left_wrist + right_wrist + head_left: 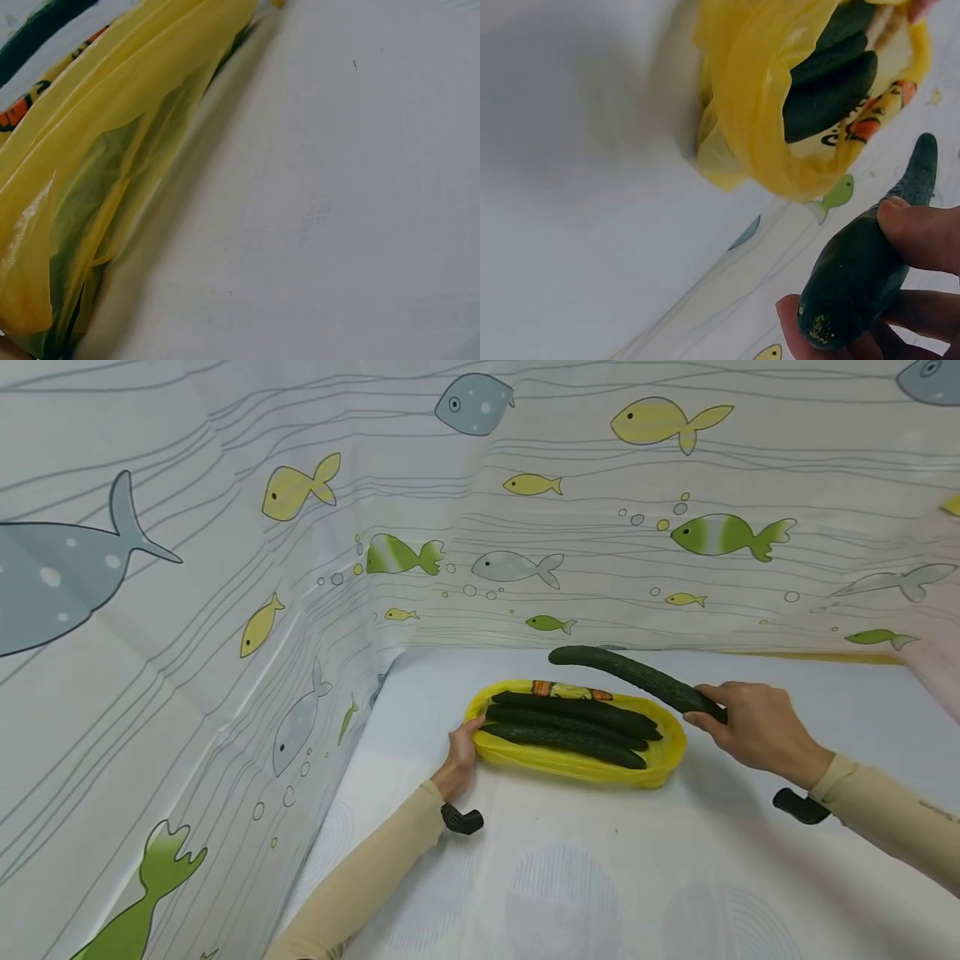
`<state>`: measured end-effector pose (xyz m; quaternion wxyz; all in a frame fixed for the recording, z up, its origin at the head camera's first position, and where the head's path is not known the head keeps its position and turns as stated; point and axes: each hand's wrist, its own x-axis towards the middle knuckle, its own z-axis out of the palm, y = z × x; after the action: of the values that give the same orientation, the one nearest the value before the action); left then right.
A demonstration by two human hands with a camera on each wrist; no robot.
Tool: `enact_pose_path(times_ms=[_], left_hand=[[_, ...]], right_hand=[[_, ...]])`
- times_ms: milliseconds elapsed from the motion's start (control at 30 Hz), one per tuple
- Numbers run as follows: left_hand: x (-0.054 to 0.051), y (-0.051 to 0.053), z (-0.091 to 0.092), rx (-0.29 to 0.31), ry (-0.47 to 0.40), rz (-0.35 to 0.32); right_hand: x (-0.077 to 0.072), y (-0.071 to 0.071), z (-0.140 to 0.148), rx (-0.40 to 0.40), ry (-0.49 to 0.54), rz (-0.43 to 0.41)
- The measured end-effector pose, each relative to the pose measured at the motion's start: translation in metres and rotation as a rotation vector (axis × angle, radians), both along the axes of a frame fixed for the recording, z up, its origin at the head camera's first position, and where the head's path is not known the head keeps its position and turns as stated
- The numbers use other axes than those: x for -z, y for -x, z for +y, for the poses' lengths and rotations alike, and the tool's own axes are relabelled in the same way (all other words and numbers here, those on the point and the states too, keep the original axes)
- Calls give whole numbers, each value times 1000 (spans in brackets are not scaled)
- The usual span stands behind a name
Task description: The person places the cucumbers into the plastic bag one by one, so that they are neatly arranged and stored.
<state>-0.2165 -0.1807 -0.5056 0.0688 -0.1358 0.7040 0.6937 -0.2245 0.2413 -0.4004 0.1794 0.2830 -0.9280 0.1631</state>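
My right hand (757,727) grips one end of a long dark green cucumber (630,672), holding it raised, its far end pointing left above the back of a yellow plastic bag (570,770). In the right wrist view, thumb and fingers wrap around the near end of this cucumber (862,270). The bag lies on the table with its mouth spread wide, and several cucumbers (562,739) rest side by side in it. My left hand (459,764) holds the bag's left rim; its fingertips are partly hidden. In the left wrist view the yellow bag (112,135) fills the upper left.
The white table (555,877) has pale printed circles. A curtain-like sheet (480,510) with printed fish stands behind the table and along its left side. Dark wrist devices (801,807) are worn on both arms.
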Motion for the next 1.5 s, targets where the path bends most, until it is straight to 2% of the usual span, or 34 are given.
enact_pose_path(times_ms=[567,1033,1333,1500], left_hand=[[-1,1,0,3,15,4],[-1,0,0,6,9,15],[0,1,-1,-4,-13,16],[-1,0,-1,5,-4,8]], right_hand=[[4,-10,-20,-93,-44,-65],[13,-10,-51,-150,-33,-103],[19,-4,-70,-194,-50,-115],[23,1,-78,-191,-62,-143]])
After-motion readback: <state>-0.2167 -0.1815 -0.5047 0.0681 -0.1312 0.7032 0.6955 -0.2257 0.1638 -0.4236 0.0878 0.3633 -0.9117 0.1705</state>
